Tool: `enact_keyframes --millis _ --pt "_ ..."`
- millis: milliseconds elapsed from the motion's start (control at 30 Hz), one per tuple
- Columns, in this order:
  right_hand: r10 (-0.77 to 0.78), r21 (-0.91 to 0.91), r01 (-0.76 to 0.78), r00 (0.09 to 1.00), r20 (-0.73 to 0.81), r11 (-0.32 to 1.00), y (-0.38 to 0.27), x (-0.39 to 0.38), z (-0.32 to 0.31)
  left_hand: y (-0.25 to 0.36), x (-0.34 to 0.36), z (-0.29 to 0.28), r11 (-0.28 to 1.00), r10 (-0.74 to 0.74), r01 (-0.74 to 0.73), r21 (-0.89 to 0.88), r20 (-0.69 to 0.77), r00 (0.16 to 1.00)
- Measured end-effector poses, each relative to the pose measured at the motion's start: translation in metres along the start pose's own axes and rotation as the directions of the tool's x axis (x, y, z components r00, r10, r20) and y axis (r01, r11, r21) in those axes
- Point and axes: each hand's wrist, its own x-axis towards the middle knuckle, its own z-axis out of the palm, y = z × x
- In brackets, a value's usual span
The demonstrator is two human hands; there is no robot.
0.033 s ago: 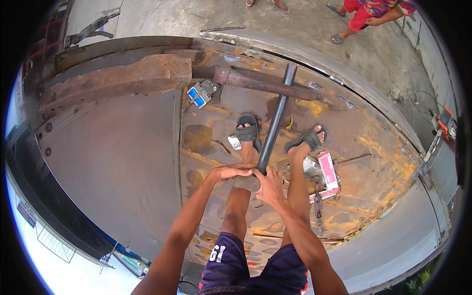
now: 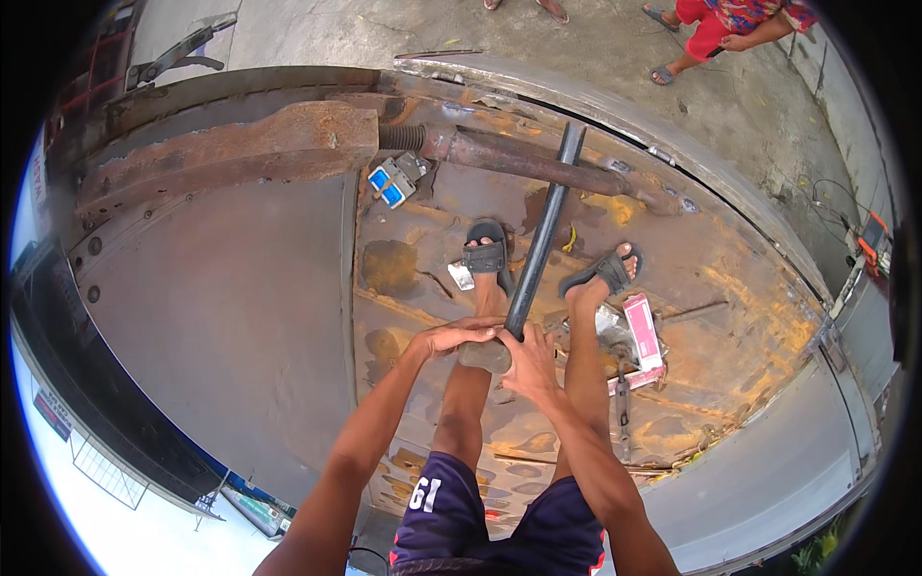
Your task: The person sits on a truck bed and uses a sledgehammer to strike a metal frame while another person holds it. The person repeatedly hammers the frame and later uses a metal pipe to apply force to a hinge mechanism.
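Note:
A sledgehammer with a long black pipe handle (image 2: 545, 230) slants away from me. Its blocky, worn metal head (image 2: 486, 357) is at the near end, over my left shin. My right hand (image 2: 531, 365) is closed around the handle close beside the head. My left hand (image 2: 458, 336) bears on the head from the left, its fingers together and reaching toward the right hand; its fingertips are partly hidden. The handle's far end overlaps a rusty rod (image 2: 523, 158), which joins a threaded section and a heavy rusted beam (image 2: 240, 149).
My sandalled feet (image 2: 487, 252) stand on a rust-stained metal floor (image 2: 413, 317). A blue-and-grey box (image 2: 392, 182), a pink-and-white carton (image 2: 642, 326) and a chain (image 2: 623, 403) lie there. Metal side walls (image 2: 230, 317) border it. A person in red shorts (image 2: 706, 34) stands beyond, on concrete.

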Motion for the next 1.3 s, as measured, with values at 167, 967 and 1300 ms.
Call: enact_keyframes --millis 167,967,1300 --pt "0.018 0.033 -0.021 0.997 0.071 0.999 -0.010 0.004 -0.005 -0.015 -0.012 0.020 0.999 -0.014 0.012 -0.033 -0.076 0.997" --pt "-0.200 0.306 0.063 0.874 0.442 0.950 0.006 -0.021 -0.209 0.119 -0.062 0.163 0.747 -0.060 -0.014 -0.664 -0.088 0.994" --pt "-0.205 0.216 0.095 0.791 0.576 0.972 0.022 -0.015 -0.263 0.147 -0.051 0.199 0.636 -0.079 -0.047 -0.770 -0.125 0.989"
